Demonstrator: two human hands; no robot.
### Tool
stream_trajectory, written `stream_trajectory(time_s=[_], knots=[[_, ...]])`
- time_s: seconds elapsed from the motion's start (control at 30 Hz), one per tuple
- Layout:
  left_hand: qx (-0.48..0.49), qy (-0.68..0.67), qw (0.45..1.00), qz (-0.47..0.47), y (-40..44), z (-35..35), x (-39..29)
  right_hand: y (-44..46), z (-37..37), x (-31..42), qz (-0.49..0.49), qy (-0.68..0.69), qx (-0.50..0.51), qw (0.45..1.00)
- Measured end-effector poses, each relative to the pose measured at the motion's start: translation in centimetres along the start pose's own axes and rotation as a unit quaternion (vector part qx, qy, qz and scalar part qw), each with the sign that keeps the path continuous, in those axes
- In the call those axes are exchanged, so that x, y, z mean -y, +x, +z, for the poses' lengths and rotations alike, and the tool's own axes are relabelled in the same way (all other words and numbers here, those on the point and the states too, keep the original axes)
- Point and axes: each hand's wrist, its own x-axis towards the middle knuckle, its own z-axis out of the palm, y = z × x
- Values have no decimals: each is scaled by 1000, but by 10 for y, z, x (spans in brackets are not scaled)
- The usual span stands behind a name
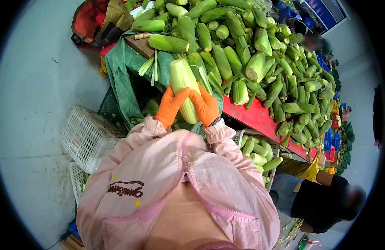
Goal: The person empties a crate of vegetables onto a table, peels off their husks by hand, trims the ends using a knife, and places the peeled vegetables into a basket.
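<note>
A pale green corn cob in its husk (183,79) is held upright, slightly tilted, between my two orange-gloved hands in front of my chest. My left hand (205,105) is closed round its right side, and my right hand (171,106) grips the left side, with the thumbs near each other on the front. Just behind the cob, loose husk strips (152,68) hang over the edge of a green cloth (121,77). One husked cob (169,43) lies beside a knife handle (142,36) on a wooden board (138,46).
A large heap of corn (225,58) covers a red table (253,125). White crates (82,135) stand at the lower left. Another crate beside me holds peeled-looking cobs (259,154). A person in black (317,200) is at the right. A bag (98,25) lies upper left.
</note>
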Motion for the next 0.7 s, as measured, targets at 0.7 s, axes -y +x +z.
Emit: stream_trajectory(time_s=[0.7], knots=[[60, -171, 982, -44, 2, -35, 13, 12, 14, -11, 59, 200, -137, 968]])
